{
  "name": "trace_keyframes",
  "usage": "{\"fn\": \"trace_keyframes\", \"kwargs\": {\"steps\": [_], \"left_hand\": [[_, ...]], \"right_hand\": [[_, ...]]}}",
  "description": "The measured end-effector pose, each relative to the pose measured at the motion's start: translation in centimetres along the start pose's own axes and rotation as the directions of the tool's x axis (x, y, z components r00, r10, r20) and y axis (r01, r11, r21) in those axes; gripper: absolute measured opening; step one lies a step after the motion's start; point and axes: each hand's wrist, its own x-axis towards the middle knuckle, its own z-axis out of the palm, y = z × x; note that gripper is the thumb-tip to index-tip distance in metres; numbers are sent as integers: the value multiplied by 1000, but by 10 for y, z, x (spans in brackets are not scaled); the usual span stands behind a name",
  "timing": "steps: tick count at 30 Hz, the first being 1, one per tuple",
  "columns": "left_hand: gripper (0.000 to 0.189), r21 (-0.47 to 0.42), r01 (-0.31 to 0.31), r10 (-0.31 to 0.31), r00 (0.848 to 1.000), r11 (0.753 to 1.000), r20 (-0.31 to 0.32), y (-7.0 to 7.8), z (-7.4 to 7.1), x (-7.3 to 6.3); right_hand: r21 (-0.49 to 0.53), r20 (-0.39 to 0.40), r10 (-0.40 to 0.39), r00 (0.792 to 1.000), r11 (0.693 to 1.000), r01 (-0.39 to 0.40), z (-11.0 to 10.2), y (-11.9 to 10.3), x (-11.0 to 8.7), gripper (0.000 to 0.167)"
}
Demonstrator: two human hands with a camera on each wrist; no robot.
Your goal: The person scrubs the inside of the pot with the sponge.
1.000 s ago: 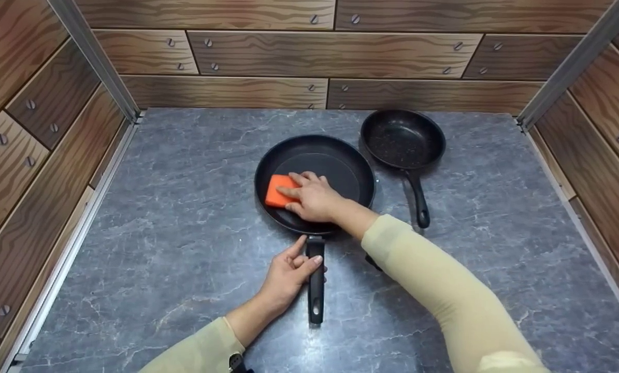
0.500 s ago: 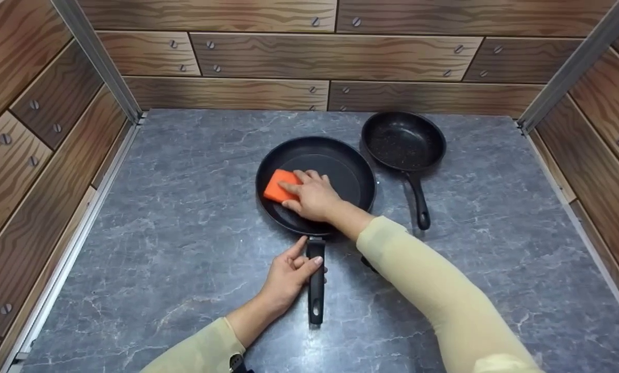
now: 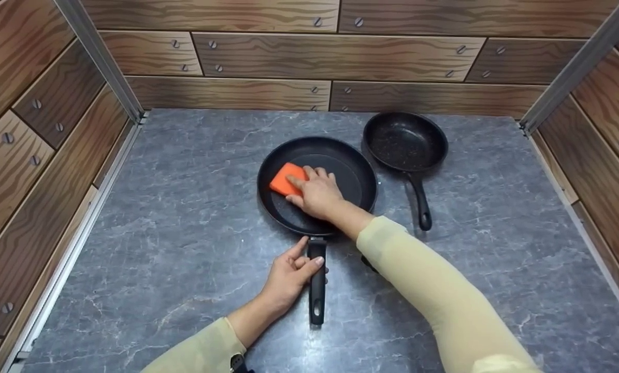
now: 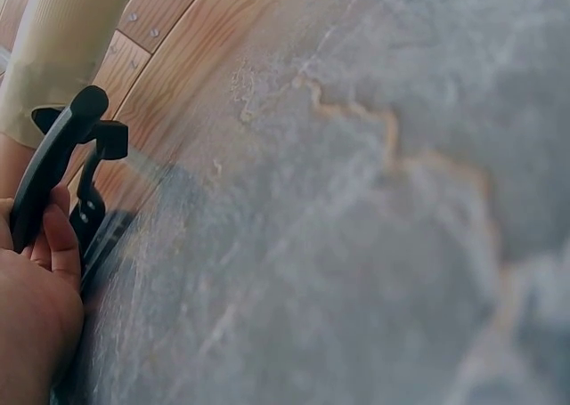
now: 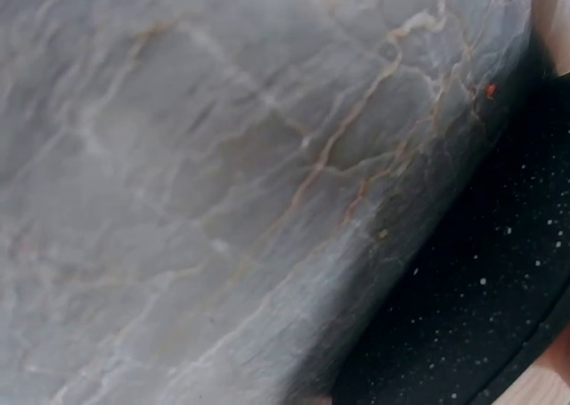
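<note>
A large black frying pan (image 3: pixel 353 176) lies in the middle of the table in the head view, its handle (image 3: pixel 317 295) pointing toward the person. My left hand (image 3: pixel 285 284) holds that handle near the pan, thumb on top and index fingertip close to the rim. Inside the pan, my right hand (image 3: pixel 322 196) grips an orange sponge (image 3: pixel 283 178) against the left part of the base, index finger laid over it. The left wrist view shows the handle (image 4: pixel 55 160) between the fingers. Only the pan's speckled outer wall (image 5: pixel 481 289) fills the right wrist view's corner; the sponge is hidden there.
A smaller black frying pan (image 3: pixel 405 142) stands at the back right, its handle (image 3: pixel 421 207) toward the front. Wood-patterned walls (image 3: pixel 268 57) with grey metal posts (image 3: pixel 568 67) enclose the grey marbled table (image 3: pixel 185 207) at the back and sides.
The right hand and sponge have slid from the pan's lower left, away from the person and slightly right, the sponge turning a little. The left hand keeps its hold on the handle.
</note>
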Motion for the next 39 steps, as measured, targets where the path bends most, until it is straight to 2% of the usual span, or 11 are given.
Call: {"fn": "trace_keyframes", "kwargs": {"steps": [8,16,28,39], "left_hand": [[84,21,-3,3,1000,1000,2,0,-1,1],[85,-36,0,1,1000,999,7,-1,0,1],[84,-20,-15,15,1000,1000,-1,-2,1,0],[83,-5,-10,10,1000,1000,-12,-1,1,0]], "right_hand": [[8,-3,69,998,998,-69,-4,10,0,63],[18,-6,125,992,992,-125,-5,24,-1,64],[42,-3,173,985,984,-173,-11,41,-8,64],[20,2,195,981,981,-195,-21,54,-20,68]]}}
